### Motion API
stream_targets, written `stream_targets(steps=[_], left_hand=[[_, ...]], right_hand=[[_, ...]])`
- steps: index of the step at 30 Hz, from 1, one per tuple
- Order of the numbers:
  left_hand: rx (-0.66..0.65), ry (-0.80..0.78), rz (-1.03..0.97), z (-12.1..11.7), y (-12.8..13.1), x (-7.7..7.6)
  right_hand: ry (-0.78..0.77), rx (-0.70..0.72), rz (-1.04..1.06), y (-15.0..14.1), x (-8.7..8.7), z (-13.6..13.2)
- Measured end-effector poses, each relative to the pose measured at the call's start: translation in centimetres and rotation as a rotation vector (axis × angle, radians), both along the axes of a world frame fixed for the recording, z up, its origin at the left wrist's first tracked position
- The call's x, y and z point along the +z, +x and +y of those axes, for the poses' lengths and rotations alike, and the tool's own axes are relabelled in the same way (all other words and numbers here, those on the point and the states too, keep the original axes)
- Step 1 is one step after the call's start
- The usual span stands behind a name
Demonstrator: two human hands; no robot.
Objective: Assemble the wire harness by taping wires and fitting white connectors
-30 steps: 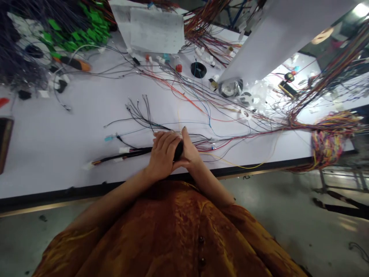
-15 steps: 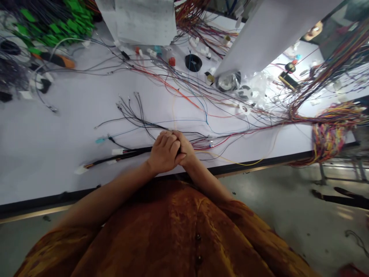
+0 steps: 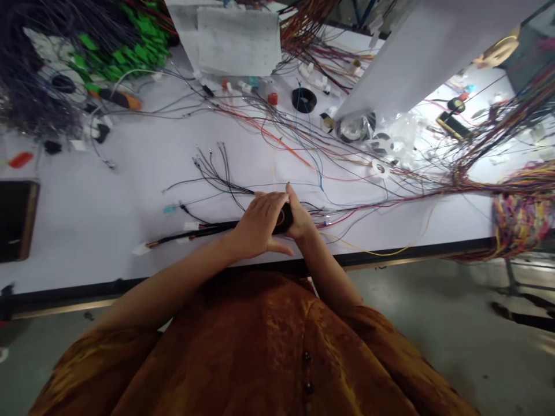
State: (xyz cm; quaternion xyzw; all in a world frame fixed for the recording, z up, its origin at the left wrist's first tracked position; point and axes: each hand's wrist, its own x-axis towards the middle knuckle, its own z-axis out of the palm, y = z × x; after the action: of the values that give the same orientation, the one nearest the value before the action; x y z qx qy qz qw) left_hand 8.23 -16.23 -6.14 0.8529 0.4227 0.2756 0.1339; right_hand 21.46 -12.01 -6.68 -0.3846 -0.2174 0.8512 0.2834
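Both hands meet at the near edge of a white worktable (image 3: 87, 208). A black roll of tape (image 3: 284, 218) sits between them. My left hand (image 3: 260, 224) curls over the roll from the left, its fingers bent around it. My right hand (image 3: 300, 218) presses against the roll from the right, fingers closed on it. A black-wrapped wire bundle (image 3: 195, 231) with white tags runs left from my hands along the table. Thin black loose wires (image 3: 212, 167) fan out just beyond the hands.
Red, blue and orange wires (image 3: 303, 150) spread over the table's middle and right. A multicoloured wire bundle (image 3: 515, 214) hangs off the right end. Green connectors (image 3: 130, 55) and paper sheets (image 3: 238, 40) lie at the back. A dark box (image 3: 15, 219) sits at the left.
The hands were clasped tightly together half a second ago; now they have parted slightly and the black tape roll shows between them. The camera view has shifted a little.
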Motion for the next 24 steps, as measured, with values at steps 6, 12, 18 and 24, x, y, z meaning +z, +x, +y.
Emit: stream_targets(steps=[6,12,18,24], left_hand=[[-0.068,0.067,0.153,-0.9,-2.0,1.0],[0.106,0.143,0.197,-1.6,-2.0,0.7],[0.019,0.274,0.148,-2.2,-1.3,1.0],[0.005,0.324,0.198,-1.8,-0.5,0.3]], right_hand=[[-0.083,0.044,0.074,0.1,1.2,-0.9],[-0.002,-0.028,0.125,-1.6,1.3,-2.7],[0.113,-0.085,0.027,-2.0,1.8,-3.9],[0.142,-0.316,-0.212,-2.3,1.8,-3.9]])
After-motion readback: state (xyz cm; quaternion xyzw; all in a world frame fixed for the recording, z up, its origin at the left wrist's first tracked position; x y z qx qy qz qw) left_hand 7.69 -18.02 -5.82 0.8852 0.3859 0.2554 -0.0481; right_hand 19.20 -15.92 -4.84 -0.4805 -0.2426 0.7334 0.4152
